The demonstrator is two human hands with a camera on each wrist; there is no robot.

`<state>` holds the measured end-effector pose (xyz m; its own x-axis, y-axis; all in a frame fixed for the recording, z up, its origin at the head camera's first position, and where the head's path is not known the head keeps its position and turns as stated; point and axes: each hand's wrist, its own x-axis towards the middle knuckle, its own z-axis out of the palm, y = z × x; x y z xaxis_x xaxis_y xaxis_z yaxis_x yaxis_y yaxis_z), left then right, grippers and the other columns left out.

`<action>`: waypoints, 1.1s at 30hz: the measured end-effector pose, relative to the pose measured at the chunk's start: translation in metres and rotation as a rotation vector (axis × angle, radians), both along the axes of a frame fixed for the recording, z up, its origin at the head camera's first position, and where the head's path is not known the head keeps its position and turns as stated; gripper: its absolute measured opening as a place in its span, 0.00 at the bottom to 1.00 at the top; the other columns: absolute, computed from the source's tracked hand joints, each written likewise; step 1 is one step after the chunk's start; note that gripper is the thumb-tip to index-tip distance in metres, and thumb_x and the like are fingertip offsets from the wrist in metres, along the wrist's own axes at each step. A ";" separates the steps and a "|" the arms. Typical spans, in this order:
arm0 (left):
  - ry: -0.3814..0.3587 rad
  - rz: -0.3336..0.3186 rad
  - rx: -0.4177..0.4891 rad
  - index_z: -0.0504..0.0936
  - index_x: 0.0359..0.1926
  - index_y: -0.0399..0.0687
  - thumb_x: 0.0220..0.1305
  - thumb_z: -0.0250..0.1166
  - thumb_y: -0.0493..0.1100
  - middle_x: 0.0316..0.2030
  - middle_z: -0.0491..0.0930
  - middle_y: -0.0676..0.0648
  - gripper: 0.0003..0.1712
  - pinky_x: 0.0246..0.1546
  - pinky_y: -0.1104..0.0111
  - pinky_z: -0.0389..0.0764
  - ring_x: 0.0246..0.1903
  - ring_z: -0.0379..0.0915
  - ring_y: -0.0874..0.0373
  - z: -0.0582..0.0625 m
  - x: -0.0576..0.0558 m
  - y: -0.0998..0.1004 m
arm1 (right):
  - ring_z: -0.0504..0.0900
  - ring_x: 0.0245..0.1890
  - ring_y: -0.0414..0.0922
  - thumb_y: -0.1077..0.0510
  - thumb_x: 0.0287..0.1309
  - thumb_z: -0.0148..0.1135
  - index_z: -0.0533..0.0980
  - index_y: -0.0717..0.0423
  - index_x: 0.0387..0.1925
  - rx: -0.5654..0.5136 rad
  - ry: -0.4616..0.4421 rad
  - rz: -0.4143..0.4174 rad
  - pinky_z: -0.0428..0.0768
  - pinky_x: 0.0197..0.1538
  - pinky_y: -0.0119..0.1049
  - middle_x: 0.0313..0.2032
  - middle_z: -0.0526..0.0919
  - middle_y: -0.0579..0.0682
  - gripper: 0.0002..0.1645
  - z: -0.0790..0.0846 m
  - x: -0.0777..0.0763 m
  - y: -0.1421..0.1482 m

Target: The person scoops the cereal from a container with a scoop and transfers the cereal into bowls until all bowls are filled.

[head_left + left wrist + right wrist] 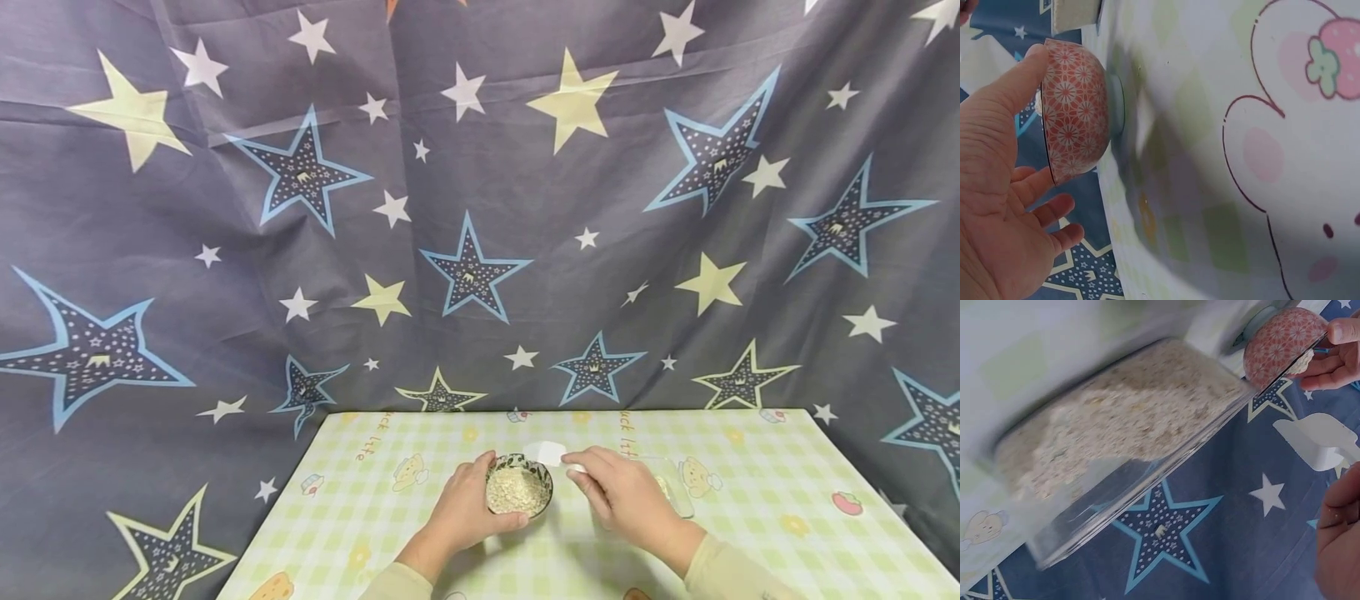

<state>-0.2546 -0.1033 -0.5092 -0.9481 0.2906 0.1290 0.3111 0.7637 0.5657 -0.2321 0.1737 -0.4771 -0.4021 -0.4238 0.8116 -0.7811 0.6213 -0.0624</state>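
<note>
My left hand (468, 502) grips a small bowl (1075, 103) at its rim, thumb on one side and fingers on the other. The bowl is red with white flowers outside and has a dark leaf pattern inside. Pale flakes that look like oats (517, 490) fill much of it. In my right hand (618, 492) the handle of a white scoop (1319, 439) is pinched between thumb and fingers. The scoop's head (549, 452) is raised just beyond the bowl's right rim. A clear rectangular container (1200, 434) of similar flakes stands right of the scoop, partly hidden behind my right hand in the head view.
A green-and-white checked cloth with cartoon prints covers the table (750, 533). Behind it hangs a dark grey-blue curtain (480, 183) with stars. The table's far edge (465, 412) meets this curtain.
</note>
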 end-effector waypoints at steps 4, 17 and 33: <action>0.005 -0.013 -0.008 0.63 0.80 0.38 0.47 0.82 0.71 0.71 0.74 0.31 0.70 0.73 0.38 0.73 0.70 0.71 0.35 0.002 0.000 0.002 | 0.71 0.26 0.26 0.61 0.67 0.70 0.86 0.52 0.50 -0.024 -0.029 -0.025 0.78 0.31 0.23 0.35 0.87 0.37 0.11 0.003 0.002 0.013; 0.071 -0.079 0.008 0.63 0.80 0.39 0.51 0.82 0.68 0.73 0.73 0.35 0.66 0.77 0.42 0.70 0.75 0.67 0.37 0.008 -0.001 0.021 | 0.68 0.25 0.24 0.66 0.59 0.73 0.86 0.50 0.51 -0.092 -0.035 -0.117 0.73 0.29 0.21 0.34 0.85 0.37 0.18 0.011 0.007 0.056; 0.034 -0.133 -0.042 0.62 0.82 0.47 0.52 0.80 0.70 0.77 0.70 0.39 0.66 0.78 0.41 0.69 0.78 0.63 0.39 0.022 0.008 0.070 | 0.72 0.26 0.24 0.69 0.65 0.69 0.87 0.56 0.49 -0.205 -0.198 -0.263 0.73 0.29 0.20 0.30 0.86 0.41 0.13 0.011 0.026 0.105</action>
<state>-0.2462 -0.0334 -0.4868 -0.8961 0.4195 0.1453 0.4296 0.7371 0.5217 -0.2056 0.2791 -0.4663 -0.6328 -0.1225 0.7645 -0.5568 0.7582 -0.3394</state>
